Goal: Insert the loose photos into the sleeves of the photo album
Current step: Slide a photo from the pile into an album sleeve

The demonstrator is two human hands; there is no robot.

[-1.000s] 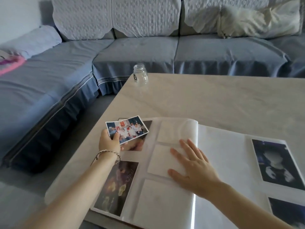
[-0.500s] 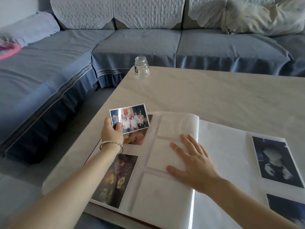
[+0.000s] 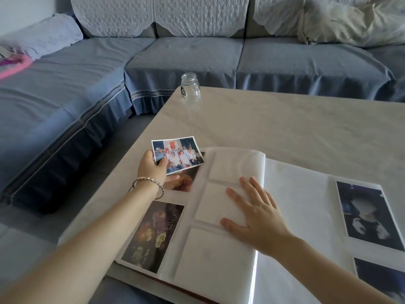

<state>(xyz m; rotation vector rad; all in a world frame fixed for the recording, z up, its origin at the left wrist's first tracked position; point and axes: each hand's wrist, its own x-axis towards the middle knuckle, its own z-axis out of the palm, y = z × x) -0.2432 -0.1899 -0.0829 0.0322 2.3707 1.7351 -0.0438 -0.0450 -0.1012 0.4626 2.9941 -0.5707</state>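
My left hand (image 3: 153,167) pinches the loose photo (image 3: 178,155) at its near left corner, thumb on the printed face and the other fingers underneath, so that grip is closed on the print alone; my right hand (image 3: 258,218) holds nothing, lying flat with fingers straight and spread, pressing down the curled leaf of the photo album (image 3: 295,194); from the head view, the only one I have, the loose photo sits face up and slightly tilted above the album's far left corner, over a filled pocket (image 3: 184,183) that it partly hides, and it meets no sleeve opening that I can see; the album lies open on the table (image 3: 285,128), towards my side of it; on the leaf under my palm there are three pale sleeves in a column, the far sleeve (image 3: 232,165), the middle sleeve (image 3: 214,202) under my fingertips and the near sleeve (image 3: 210,260), and they look empty to me, though the cloudy plastic leaves some doubt; a dark print (image 3: 153,235) fills the pocket beside my left forearm, and two more dark prints (image 3: 368,216) show on the right-hand page; so I judge the job part done, with several pockets filled, this photo not yet in, and at least those three sleeves waiting; how many more loose prints lie out of view I cannot tell; a glass jar (image 3: 190,88) stands well apart at the table's far corner
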